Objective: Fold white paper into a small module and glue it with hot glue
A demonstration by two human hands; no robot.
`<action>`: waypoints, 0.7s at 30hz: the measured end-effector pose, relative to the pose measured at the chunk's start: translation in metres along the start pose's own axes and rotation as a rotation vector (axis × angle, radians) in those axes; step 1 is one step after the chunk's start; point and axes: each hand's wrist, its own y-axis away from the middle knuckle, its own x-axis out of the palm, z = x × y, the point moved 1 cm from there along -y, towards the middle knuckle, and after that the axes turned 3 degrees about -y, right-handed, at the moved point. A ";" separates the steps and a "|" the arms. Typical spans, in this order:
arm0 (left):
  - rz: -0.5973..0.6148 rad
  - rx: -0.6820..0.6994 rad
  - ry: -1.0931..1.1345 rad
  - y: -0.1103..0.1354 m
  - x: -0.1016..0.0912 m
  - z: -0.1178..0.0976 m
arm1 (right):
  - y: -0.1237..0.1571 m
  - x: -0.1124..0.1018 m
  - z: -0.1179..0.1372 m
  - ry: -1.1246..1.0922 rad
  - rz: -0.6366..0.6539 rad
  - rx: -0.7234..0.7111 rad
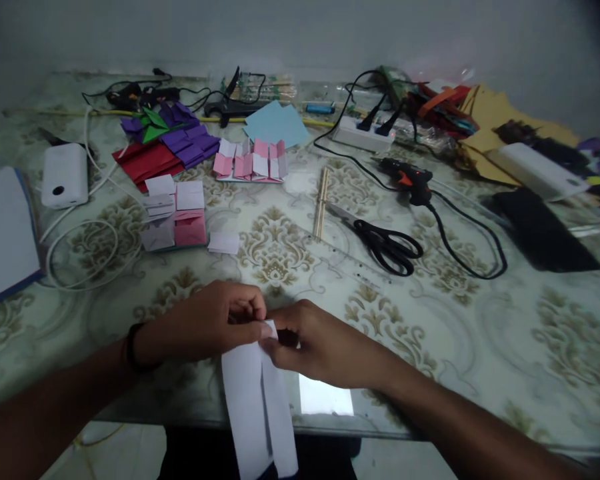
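A long white strip of paper [245, 393], with a lengthwise fold or slit down it, hangs from my fingers over the table's front edge. My left hand [215, 320] pinches its top edge between thumb and curled fingers. Close against it, my right hand [320, 340] grips the top right corner, thumb in front. The two hands' fingertips meet at the paper's upper end. Beyond them lie a small white paper piece [224, 243] and a block of folded pink and white paper [175, 217]. Another pink and white folded piece [251, 161] sits farther back.
Black-handled scissors [387, 247], wooden sticks [321, 207] and a clear ruler [345, 260] lie mid-table. A glue gun [410, 180] and its cable are to the right, near a white power strip [363, 135]. A white power bank [65, 175] and coiled cable occupy the left.
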 end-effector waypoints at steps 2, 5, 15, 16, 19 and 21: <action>-0.028 -0.003 0.004 -0.003 -0.002 0.002 | -0.001 -0.002 -0.002 -0.020 -0.065 0.024; -0.139 0.025 0.026 -0.006 -0.009 0.003 | -0.003 -0.010 -0.007 -0.198 -0.187 0.089; -0.147 0.036 0.163 -0.009 -0.018 0.011 | -0.002 -0.027 -0.011 -0.428 -0.155 0.130; -0.113 0.043 0.126 -0.010 -0.017 0.012 | -0.002 -0.027 -0.012 -0.414 -0.134 0.127; -0.108 0.082 0.005 -0.011 -0.016 0.015 | -0.002 -0.028 -0.014 -0.441 -0.120 0.108; -0.167 0.088 -0.013 -0.011 -0.016 0.017 | -0.001 -0.031 -0.014 -0.469 -0.142 0.074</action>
